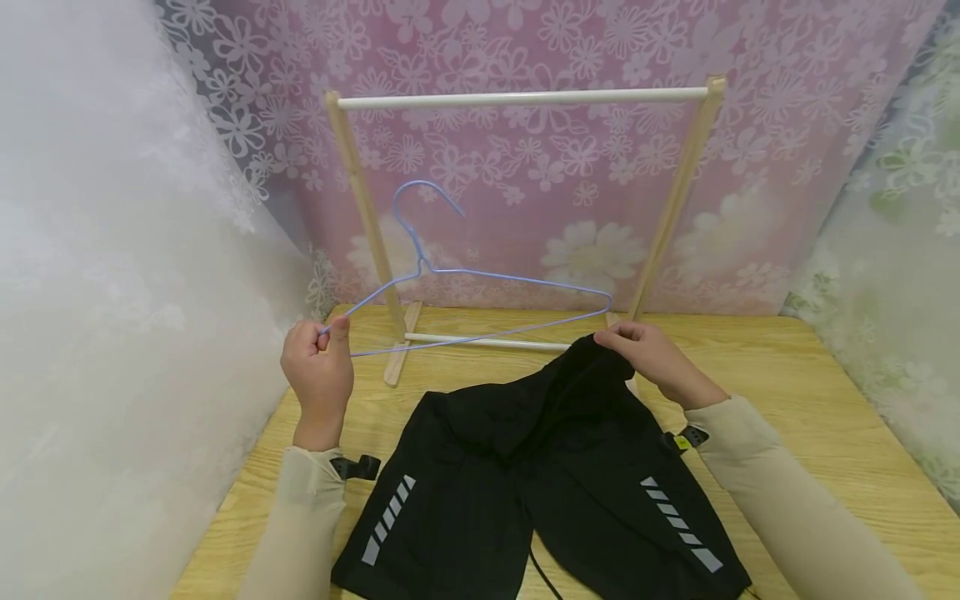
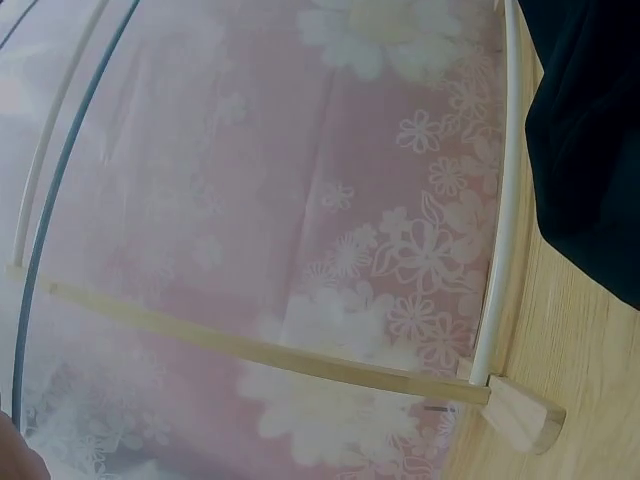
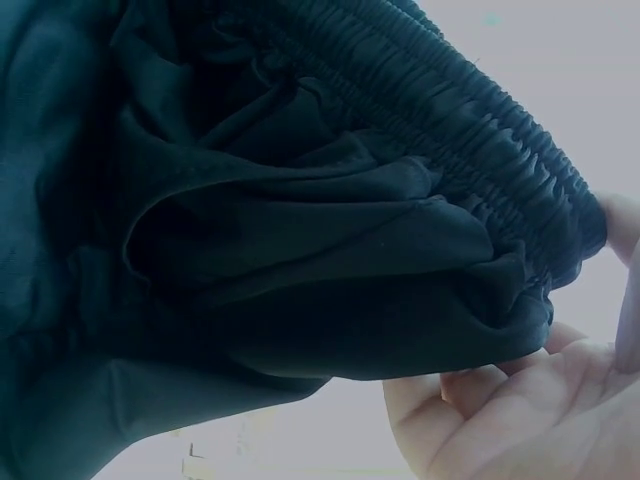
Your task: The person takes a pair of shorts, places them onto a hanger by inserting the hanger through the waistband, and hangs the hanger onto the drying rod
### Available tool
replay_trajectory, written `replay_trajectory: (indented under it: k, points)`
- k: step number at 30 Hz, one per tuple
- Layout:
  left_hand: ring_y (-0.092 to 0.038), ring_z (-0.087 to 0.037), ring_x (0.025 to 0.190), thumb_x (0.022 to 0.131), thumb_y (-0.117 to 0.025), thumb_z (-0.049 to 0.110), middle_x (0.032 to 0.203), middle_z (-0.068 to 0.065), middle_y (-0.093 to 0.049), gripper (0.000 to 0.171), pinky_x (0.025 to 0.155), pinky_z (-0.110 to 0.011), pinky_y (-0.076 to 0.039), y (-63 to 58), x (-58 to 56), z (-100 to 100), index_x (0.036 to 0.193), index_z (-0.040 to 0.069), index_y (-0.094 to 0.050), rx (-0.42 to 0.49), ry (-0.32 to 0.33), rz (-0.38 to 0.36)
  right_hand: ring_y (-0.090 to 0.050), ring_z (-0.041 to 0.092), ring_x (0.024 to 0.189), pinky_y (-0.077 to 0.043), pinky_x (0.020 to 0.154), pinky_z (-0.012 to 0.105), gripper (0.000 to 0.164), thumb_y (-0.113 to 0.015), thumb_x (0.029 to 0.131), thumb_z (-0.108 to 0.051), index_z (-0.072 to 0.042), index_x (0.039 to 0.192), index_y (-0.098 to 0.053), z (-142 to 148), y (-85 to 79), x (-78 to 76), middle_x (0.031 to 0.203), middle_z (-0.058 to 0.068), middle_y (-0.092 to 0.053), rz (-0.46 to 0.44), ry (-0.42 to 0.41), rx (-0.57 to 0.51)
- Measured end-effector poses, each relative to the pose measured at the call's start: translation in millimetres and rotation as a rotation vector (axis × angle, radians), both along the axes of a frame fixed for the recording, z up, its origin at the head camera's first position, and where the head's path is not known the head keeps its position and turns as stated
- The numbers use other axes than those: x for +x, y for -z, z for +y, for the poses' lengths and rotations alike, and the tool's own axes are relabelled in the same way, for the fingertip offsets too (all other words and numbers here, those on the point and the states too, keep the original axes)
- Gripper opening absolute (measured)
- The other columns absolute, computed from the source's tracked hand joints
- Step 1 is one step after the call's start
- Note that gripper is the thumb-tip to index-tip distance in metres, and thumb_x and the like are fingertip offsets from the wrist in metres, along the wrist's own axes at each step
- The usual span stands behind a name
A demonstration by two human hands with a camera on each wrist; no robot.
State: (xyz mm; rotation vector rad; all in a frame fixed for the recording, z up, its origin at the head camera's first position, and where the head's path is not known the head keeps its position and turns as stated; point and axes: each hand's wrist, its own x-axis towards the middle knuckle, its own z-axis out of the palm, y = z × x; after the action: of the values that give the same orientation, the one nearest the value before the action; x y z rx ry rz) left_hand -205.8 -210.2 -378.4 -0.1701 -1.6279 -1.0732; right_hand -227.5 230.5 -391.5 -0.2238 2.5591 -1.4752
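Observation:
My left hand grips the left end of a thin blue wire hanger, which hangs in the air with its hook upward. Part of its wire crosses the left wrist view. With my right hand I pinch the waistband of black shorts, just below the hanger's right end. The waistband is gathered elastic, and the shorts' opening faces the right wrist camera. Both legs, with grey slanted stripes, spread toward me over the table. Whether hanger and cloth touch, I cannot tell.
Behind the hanger stands a wooden rack with a white top bar, a lower white bar and wooden feet. The wood-grain table ends at a pink flowered curtain. A pale sheet borders the left.

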Motion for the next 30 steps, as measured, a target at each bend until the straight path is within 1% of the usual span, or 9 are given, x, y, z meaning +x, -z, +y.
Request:
replay_trajectory:
  k: [3,8,11,14,17,19,23,26,30]
  points:
    - [-0.021,-0.010,0.064,0.092,-0.059,0.069,0.060,-0.011,-0.022,0.082,0.066,-0.028,-0.017,-11.0,9.0,6.4,0.061,-0.002,-0.030,-0.002,0.018,0.017,-0.053,0.028,0.104,-0.043,0.085,0.041,0.051,-0.058,0.104,-0.052,-0.003,0.115,-0.065,0.2,-1.6,0.2,0.114,0.010,-0.058,-0.001,-0.001,-0.004]
    - [-0.023,-0.013,0.064,0.092,-0.060,0.068,0.060,-0.012,-0.024,0.083,0.067,-0.026,-0.018,-13.4,13.2,5.3,0.062,-0.004,-0.033,-0.011,0.041,0.016,-0.053,0.026,0.097,-0.045,0.079,0.039,0.050,-0.058,0.104,-0.052,-0.004,0.114,-0.065,0.0,-3.8,2.0,0.108,0.007,-0.058,0.003,-0.002,-0.010]
    - [-0.024,-0.015,0.064,0.092,-0.061,0.068,0.060,-0.012,-0.025,0.083,0.068,-0.027,-0.018,-9.5,12.2,1.6,0.062,-0.004,-0.034,-0.018,0.040,0.016,-0.053,0.026,0.096,-0.045,0.080,0.038,0.049,-0.058,0.103,-0.053,-0.004,0.112,-0.065,-1.3,-4.8,2.8,0.106,0.007,-0.058,0.005,0.000,-0.007]
    - [-0.024,-0.011,0.066,0.092,-0.062,0.068,0.060,-0.013,-0.028,0.081,0.068,-0.029,-0.018,-0.5,5.5,-6.4,0.061,-0.003,-0.035,-0.027,0.027,0.011,-0.052,0.026,0.097,-0.044,0.081,0.039,0.050,-0.058,0.103,-0.053,-0.004,0.110,-0.064,-2.1,-5.0,2.6,0.105,0.007,-0.057,0.006,0.003,-0.007]
    - [-0.024,-0.007,0.067,0.090,-0.063,0.070,0.060,-0.013,-0.031,0.080,0.068,-0.030,-0.019,8.6,-2.2,-15.9,0.061,0.000,-0.038,-0.038,0.008,-0.003,-0.052,0.027,0.102,-0.043,0.084,0.040,0.051,-0.057,0.104,-0.054,-0.004,0.113,-0.064,-2.3,-5.7,2.7,0.110,0.008,-0.057,0.001,0.007,-0.005]
    - [-0.026,-0.007,0.067,0.089,-0.063,0.071,0.060,-0.012,-0.033,0.078,0.069,-0.030,-0.020,12.2,-5.3,-20.7,0.061,0.002,-0.039,-0.051,0.006,-0.017,-0.051,0.027,0.105,-0.043,0.085,0.041,0.052,-0.056,0.104,-0.055,-0.004,0.115,-0.064,-2.3,-6.2,2.8,0.114,0.009,-0.057,-0.005,0.012,-0.013]
    - [-0.027,-0.012,0.067,0.089,-0.064,0.071,0.060,-0.011,-0.036,0.076,0.070,-0.031,-0.021,14.8,-5.5,-24.9,0.062,0.004,-0.041,-0.094,0.019,-0.039,-0.051,0.029,0.108,-0.043,0.087,0.043,0.052,-0.055,0.105,-0.053,-0.003,0.117,-0.064,-3.1,-8.0,3.6,0.120,0.011,-0.057,-0.004,0.022,-0.037]
    - [-0.028,-0.012,0.067,0.089,-0.066,0.068,0.060,-0.012,-0.038,0.073,0.070,-0.031,-0.021,15.5,-4.5,-24.6,0.063,0.005,-0.043,-0.128,0.034,-0.048,-0.051,0.029,0.118,-0.042,0.095,0.044,0.052,-0.055,0.105,-0.051,-0.002,0.118,-0.065,-3.7,-9.7,4.7,0.127,0.012,-0.057,0.001,0.029,-0.064]
    - [-0.028,-0.010,0.068,0.090,-0.068,0.064,0.061,-0.013,-0.040,0.069,0.071,-0.031,-0.022,16.4,-4.1,-23.2,0.064,0.005,-0.045,-0.153,0.041,-0.055,-0.046,0.034,0.135,-0.036,0.112,0.055,0.054,-0.057,0.105,-0.050,0.000,0.121,-0.064,-5.1,-12.2,7.7,0.139,0.016,-0.054,0.003,0.035,-0.109]
